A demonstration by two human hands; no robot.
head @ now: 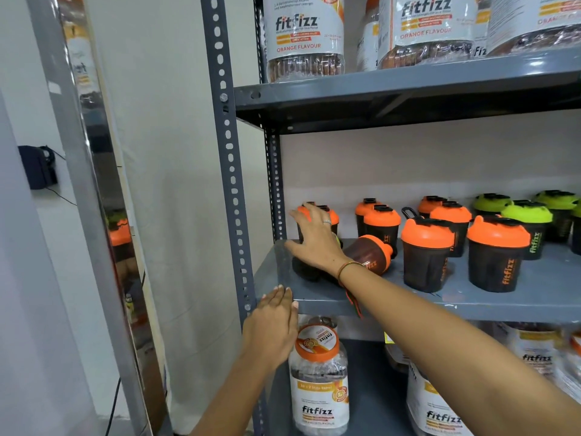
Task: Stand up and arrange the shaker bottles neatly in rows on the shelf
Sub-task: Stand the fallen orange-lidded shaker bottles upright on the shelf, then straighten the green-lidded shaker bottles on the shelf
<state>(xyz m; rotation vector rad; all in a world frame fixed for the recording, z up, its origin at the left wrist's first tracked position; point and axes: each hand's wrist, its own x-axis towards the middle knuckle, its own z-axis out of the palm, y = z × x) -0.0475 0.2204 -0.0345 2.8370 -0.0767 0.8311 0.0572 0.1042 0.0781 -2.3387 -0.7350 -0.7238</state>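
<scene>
On the grey middle shelf, dark "fitfizz" shaker bottles stand upright in loose rows. Orange-lidded ones are at the front and behind. Green-lidded ones are at the right. One orange-lidded shaker lies on its side, lid pointing right. A second dark shaker lies at the shelf's left end. My right hand is spread palm-down over it, fingertips reaching an upright orange-lidded shaker at the back left. My left hand lies flat against the shelf's front edge, holding nothing.
Large "fitfizz" orange-flavour jars fill the upper shelf and the lower shelf. The rack's perforated grey upright stands just left of my hands. A mirrored strip and a white wall lie further left.
</scene>
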